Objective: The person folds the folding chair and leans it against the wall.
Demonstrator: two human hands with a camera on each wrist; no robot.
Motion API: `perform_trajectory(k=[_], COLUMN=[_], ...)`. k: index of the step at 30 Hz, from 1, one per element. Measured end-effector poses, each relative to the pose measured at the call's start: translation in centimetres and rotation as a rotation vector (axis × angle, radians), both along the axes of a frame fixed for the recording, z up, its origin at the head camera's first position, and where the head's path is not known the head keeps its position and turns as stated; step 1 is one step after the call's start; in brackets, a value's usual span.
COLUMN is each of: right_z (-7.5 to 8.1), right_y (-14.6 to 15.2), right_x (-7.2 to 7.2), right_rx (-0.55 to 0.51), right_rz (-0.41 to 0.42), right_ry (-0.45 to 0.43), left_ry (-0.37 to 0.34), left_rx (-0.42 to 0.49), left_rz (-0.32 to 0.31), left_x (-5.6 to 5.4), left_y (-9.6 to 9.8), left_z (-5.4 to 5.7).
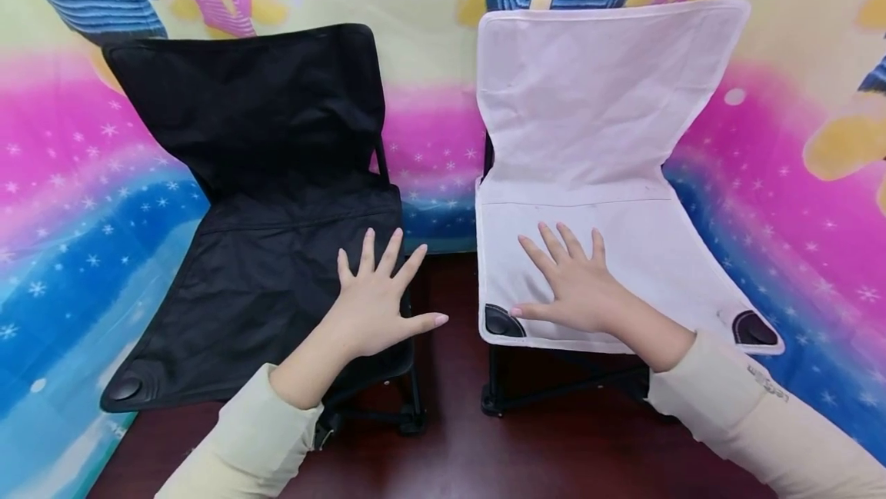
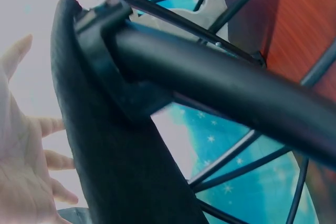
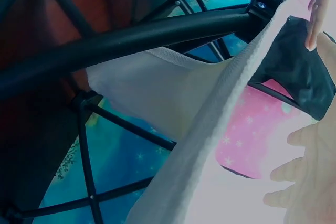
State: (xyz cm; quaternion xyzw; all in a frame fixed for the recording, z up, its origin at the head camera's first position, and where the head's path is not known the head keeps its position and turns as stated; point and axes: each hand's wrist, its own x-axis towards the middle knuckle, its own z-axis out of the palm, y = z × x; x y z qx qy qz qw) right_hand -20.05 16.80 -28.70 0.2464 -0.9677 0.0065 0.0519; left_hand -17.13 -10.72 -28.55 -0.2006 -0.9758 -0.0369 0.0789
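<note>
Two low folding chairs stand side by side, a black chair (image 1: 270, 268) on the left and a white chair (image 1: 588, 99) on the right. My left hand (image 1: 374, 311), fingers spread, is over the right part of the black seat, with nothing held. Over the front of the white seat is my right hand (image 1: 577, 291), also spread and holding nothing; its thumb lies by the black corner patch (image 1: 504, 322). Whether either palm touches the fabric I cannot tell. In the left wrist view, fingers of the left hand (image 2: 26, 156) show beyond the black seat edge (image 2: 115, 145).
A dark reddish wooden surface (image 1: 457, 437) lies under the chairs. Behind and beside them hangs a colourful cartoon-print cloth (image 1: 436, 122). Black tube legs and crossbars (image 3: 121, 40) run beneath the seats. A narrow gap separates the chairs.
</note>
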Motion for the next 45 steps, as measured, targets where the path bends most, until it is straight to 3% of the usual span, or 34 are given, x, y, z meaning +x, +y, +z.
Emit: perform_trajectory(k=[16, 23, 32, 45], right_z=[-0.2, -0.3, -1.0, -1.9], right_y=[2.7, 4.0, 5.5, 7.2], right_x=[1.2, 1.6, 2.5, 3.7], right_rx=[-0.036, -0.024, -0.043, -0.075], right_rz=[-0.045, -0.063, -0.095, -0.126], right_ry=[0.024, -0.007, -0.032, -0.002], left_ry=[0.027, 0.033, 0.034, 0.036], left_rx=[-0.010, 0.004, -0.010, -0.035], left_rz=[-0.072, -0.105, -0.140, -0.191], left_x=[0.3, 0.3, 0.7, 1.1], left_y=[2.4, 3.4, 4.9, 6.2], left_z=[-0.6, -1.0, -1.1, -1.8])
